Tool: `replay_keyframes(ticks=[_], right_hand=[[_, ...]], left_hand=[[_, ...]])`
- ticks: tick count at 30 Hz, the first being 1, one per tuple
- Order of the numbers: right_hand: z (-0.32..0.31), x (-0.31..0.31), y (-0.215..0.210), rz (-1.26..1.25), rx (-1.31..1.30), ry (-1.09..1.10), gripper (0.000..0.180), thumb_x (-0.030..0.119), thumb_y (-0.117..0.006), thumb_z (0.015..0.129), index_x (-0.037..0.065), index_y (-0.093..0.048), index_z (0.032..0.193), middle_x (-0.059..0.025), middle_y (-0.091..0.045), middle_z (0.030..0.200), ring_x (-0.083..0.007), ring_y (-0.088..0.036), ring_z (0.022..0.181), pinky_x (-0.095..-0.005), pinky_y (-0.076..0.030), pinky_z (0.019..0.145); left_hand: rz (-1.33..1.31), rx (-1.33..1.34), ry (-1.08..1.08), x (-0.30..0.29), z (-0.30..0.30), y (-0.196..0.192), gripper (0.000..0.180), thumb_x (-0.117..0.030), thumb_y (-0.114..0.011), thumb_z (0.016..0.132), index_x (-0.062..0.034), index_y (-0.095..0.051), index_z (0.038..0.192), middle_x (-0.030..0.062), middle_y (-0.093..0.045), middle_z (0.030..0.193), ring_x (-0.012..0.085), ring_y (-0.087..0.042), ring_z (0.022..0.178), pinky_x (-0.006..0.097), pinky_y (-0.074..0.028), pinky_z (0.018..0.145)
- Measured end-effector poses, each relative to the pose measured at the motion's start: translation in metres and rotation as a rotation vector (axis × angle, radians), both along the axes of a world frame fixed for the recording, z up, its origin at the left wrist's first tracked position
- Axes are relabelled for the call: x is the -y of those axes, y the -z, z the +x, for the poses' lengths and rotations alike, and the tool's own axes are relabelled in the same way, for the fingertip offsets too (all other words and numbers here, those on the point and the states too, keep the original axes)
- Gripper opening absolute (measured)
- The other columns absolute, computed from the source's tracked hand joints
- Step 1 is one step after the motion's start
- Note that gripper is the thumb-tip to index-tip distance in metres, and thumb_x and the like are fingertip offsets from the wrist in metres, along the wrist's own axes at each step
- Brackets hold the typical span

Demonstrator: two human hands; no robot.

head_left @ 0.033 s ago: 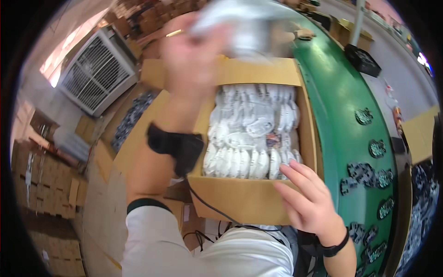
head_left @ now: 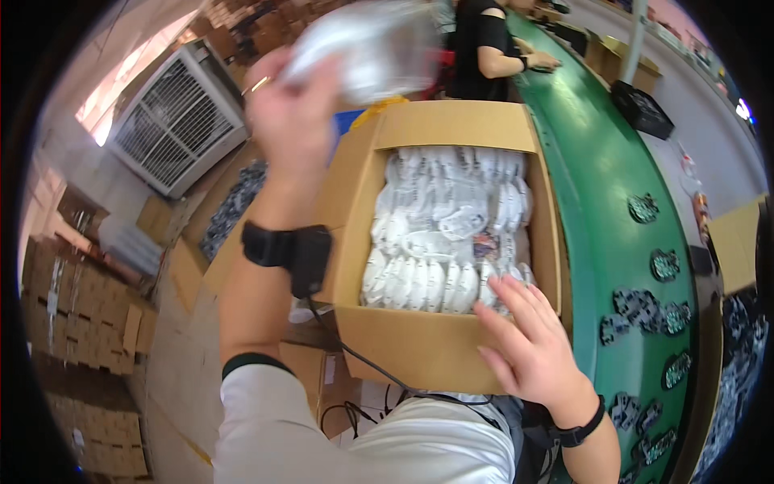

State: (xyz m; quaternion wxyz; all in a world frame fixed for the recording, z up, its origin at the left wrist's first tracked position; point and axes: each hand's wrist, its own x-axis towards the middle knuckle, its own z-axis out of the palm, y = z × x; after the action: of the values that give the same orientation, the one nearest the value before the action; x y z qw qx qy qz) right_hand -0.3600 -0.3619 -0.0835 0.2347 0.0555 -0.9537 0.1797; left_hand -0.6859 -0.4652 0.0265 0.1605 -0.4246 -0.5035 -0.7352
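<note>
Raised above the far left side of the cardboard box, my left hand grips a clear plastic bag, blurred by motion; I cannot make out what is inside. The open box stands in front of me, filled with rows of white items wrapped in clear plastic. Some wrapped pieces lie flat over the middle, beside a small dark printed patch. My right hand is open, fingers spread, over the box's near right edge and close to the wrapped items.
A green work surface runs along the right, with dark parts scattered on it. Beyond the box a co-worker in black reaches over it. An air cooler and stacked cartons stand left. A cable crosses the box's near side.
My left hand has swung left with the plastic bag, bringing the co-worker behind it into sight. My right hand has barely moved, and the view has shifted slightly.
</note>
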Motion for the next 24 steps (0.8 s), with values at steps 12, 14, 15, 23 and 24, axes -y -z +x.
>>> replay_keyframes(ticks=[12,14,15,23,24], right_hand=[[-0.029,0.011,0.051,-0.017,0.155,0.205,0.041,0.027,-0.078,0.073,0.006,-0.069,0.107,-0.0100,-0.070,0.096,-0.0297,-0.065,0.083,-0.0422,-0.048,0.078],[-0.031,0.011,0.051,-0.014,0.140,0.213,0.041,0.029,-0.079,0.072,0.008,-0.070,0.106,-0.0081,-0.070,0.094,-0.0274,-0.065,0.083,-0.0421,-0.047,0.079],[-0.032,0.011,0.051,-0.036,0.147,0.198,0.042,0.030,-0.078,0.073,0.008,-0.069,0.107,-0.0070,-0.069,0.094,-0.0268,-0.065,0.083,-0.0416,-0.048,0.079],[-0.018,0.019,0.064,-0.095,0.137,0.294,0.042,0.032,-0.075,0.079,0.006,-0.064,0.110,-0.0060,-0.064,0.097,-0.0244,-0.060,0.088,-0.0384,-0.045,0.085],[-0.022,0.019,0.069,-0.099,0.115,0.275,0.043,0.031,-0.075,0.079,0.006,-0.064,0.111,-0.0060,-0.063,0.098,-0.0245,-0.060,0.089,-0.0385,-0.044,0.086]], left_hand=[[-1.411,-0.112,-0.858,0.332,-0.083,0.374,0.029,-0.009,-0.065,0.085,-0.0073,-0.064,0.114,0.0140,-0.067,0.114,0.0340,-0.066,0.103,0.045,-0.054,0.088],[-1.843,-0.036,-1.051,0.382,-0.109,0.428,0.027,-0.014,-0.065,0.086,-0.0047,-0.072,0.110,0.0123,-0.068,0.123,0.0303,-0.066,0.110,0.043,-0.053,0.093],[-1.777,0.257,-1.003,0.374,-0.098,0.408,0.027,-0.021,-0.066,0.085,-0.0062,-0.074,0.106,0.0149,-0.068,0.124,0.0315,-0.065,0.113,0.044,-0.053,0.096],[-2.015,0.093,-0.583,0.298,-0.142,0.407,0.032,-0.030,-0.065,0.092,-0.0071,-0.071,0.113,0.0188,-0.071,0.094,0.0359,-0.067,0.093,0.047,-0.054,0.078],[-2.008,0.074,-0.587,0.291,-0.146,0.396,0.032,-0.030,-0.064,0.092,-0.0067,-0.071,0.113,0.0186,-0.071,0.094,0.0353,-0.067,0.092,0.047,-0.054,0.077]])
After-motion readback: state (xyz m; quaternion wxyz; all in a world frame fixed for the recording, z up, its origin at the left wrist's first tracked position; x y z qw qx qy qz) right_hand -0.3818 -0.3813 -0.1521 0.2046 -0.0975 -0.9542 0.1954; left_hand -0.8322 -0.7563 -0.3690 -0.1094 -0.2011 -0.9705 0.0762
